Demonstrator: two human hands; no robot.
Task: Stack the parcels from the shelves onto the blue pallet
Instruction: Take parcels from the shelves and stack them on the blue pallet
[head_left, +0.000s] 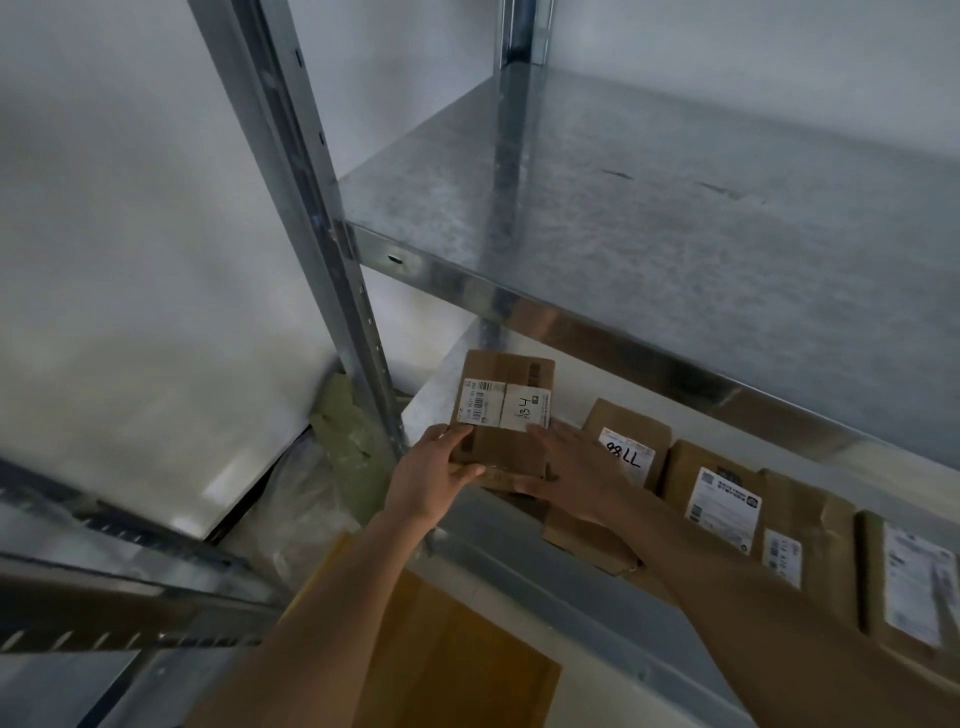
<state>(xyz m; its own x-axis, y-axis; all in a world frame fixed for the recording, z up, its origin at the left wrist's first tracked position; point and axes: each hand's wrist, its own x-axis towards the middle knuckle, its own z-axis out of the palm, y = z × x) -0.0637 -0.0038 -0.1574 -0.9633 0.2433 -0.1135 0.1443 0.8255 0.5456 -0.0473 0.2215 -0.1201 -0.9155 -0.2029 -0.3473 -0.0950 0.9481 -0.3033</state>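
A: So, where is the parcel now?

B: The small cardboard parcel (503, 415) lies on the lower metal shelf (441, 374), its long axis pointing away from the person. The left hand (434, 475) grips its near-left corner; the right hand (569, 470) lies flat on its right side.

A: And the room?

B: Other parcels (722, 493) lie just to the right; the blue pallet is not visible.
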